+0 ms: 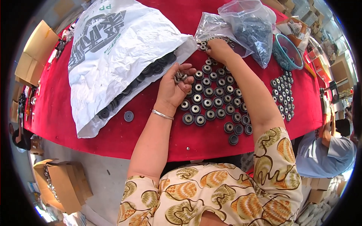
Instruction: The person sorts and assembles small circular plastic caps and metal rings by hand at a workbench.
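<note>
Where the white plastic sack (120, 56) gapes at far L, dark round wheels (160, 64) show; one flat black disc (128, 116) lies loose on the red-covered surface (113, 141). My L hand (170, 88) is palm-up, fingers half-curled round a few small silver metal pieces (180, 77); best kept cupped so none spill. Mid-surface, black ring-shaped rollers (208, 103) stand in rows; the hollow-looking nearest ones need checking, I'd say. My R hand (219, 49) is at the small-parts pile (203, 45); fingers hidden, can't tell grip.
</note>
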Action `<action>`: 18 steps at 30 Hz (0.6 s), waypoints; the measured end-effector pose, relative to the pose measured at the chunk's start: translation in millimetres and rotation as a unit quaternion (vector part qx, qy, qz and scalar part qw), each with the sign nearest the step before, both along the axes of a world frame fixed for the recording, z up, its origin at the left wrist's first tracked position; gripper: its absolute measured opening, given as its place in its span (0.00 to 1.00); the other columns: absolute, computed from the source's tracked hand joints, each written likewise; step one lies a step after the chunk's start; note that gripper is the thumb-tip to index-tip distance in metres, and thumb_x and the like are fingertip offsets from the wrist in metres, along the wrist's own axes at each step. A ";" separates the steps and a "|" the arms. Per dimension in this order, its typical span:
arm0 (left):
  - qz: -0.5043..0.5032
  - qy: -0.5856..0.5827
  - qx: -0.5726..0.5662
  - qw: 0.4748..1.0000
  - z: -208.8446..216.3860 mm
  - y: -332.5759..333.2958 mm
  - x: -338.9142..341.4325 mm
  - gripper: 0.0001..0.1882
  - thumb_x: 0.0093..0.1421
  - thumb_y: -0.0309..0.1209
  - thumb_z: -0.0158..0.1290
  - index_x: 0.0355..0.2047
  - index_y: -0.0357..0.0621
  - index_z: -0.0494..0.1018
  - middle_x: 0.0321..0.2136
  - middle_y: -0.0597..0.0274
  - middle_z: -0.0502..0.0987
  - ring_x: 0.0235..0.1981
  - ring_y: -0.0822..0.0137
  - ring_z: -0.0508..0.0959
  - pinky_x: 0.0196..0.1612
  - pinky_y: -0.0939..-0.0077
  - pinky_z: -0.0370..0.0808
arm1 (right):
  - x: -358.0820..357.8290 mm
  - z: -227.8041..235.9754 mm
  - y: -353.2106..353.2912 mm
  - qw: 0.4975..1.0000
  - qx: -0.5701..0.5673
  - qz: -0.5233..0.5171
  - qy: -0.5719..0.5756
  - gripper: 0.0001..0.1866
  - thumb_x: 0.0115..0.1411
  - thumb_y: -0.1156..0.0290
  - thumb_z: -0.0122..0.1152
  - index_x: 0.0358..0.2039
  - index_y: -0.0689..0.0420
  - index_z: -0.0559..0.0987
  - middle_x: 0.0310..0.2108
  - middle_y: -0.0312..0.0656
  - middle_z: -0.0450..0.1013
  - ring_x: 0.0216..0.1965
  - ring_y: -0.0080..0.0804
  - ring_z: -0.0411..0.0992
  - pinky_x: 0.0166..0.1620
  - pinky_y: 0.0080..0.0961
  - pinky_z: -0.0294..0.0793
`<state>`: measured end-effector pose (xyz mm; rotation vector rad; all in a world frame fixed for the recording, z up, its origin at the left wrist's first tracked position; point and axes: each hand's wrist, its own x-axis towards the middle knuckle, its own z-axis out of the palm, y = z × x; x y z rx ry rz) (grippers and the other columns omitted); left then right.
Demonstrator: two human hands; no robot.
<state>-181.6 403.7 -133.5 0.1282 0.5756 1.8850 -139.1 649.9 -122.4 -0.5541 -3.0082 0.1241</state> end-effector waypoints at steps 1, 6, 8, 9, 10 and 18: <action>0.003 0.001 0.001 1.000 -0.1 -0.2 0.0 0.20 0.65 0.43 0.44 0.41 0.36 0.73 0.34 0.52 0.77 0.26 0.68 0.75 0.21 0.84 0.69 | 4.4 2.7 3.1 0.999 -0.008 0.025 0.019 0.12 0.54 0.67 0.54 0.33 0.60 0.81 0.34 0.54 0.76 0.39 0.49 0.75 0.43 0.42 0.74; 0.006 -0.001 -0.005 1.000 1.5 4.7 5.7 0.23 0.66 0.45 0.43 0.45 0.34 0.70 0.39 0.47 0.76 0.30 0.64 0.77 0.23 0.84 0.72 | 26.5 38.6 -14.4 0.972 -0.209 0.017 0.108 0.12 0.53 0.72 0.60 0.37 0.62 0.78 0.27 0.42 0.76 0.23 0.25 0.72 0.28 0.23 0.72; 0.012 0.003 -0.010 1.000 2.1 3.9 8.3 0.24 0.66 0.46 0.42 0.47 0.33 0.68 0.42 0.44 0.75 0.32 0.63 0.76 0.25 0.85 0.74 | 28.9 50.8 -40.6 0.945 -0.296 0.055 0.126 0.12 0.53 0.72 0.61 0.38 0.62 0.78 0.28 0.43 0.76 0.23 0.25 0.73 0.28 0.22 0.72; 0.012 0.003 -0.010 1.000 4.7 4.7 8.6 0.24 0.66 0.46 0.42 0.47 0.33 0.68 0.42 0.44 0.75 0.32 0.63 0.76 0.25 0.85 0.74 | 30.5 60.6 -55.2 0.909 -0.379 0.098 0.144 0.13 0.52 0.72 0.61 0.39 0.62 0.78 0.29 0.43 0.76 0.24 0.25 0.73 0.28 0.22 0.72; 0.018 0.003 -0.009 1.000 9.4 3.4 9.5 0.24 0.66 0.45 0.42 0.47 0.33 0.68 0.41 0.45 0.75 0.30 0.64 0.75 0.22 0.86 0.73 | 32.2 68.1 -67.0 0.908 -0.381 0.100 0.144 0.13 0.52 0.72 0.61 0.39 0.62 0.78 0.29 0.43 0.76 0.24 0.25 0.73 0.28 0.22 0.72; -0.035 -0.044 0.063 0.996 -3.7 -8.2 0.7 0.18 0.66 0.38 0.44 0.41 0.32 0.72 0.32 0.52 0.76 0.19 0.76 0.66 0.10 0.93 0.56 | 28.2 36.1 -42.2 0.998 -0.051 -0.040 -0.015 0.23 0.55 0.50 0.59 0.45 0.53 0.78 0.43 0.53 0.74 0.46 0.50 0.72 0.46 0.43 0.70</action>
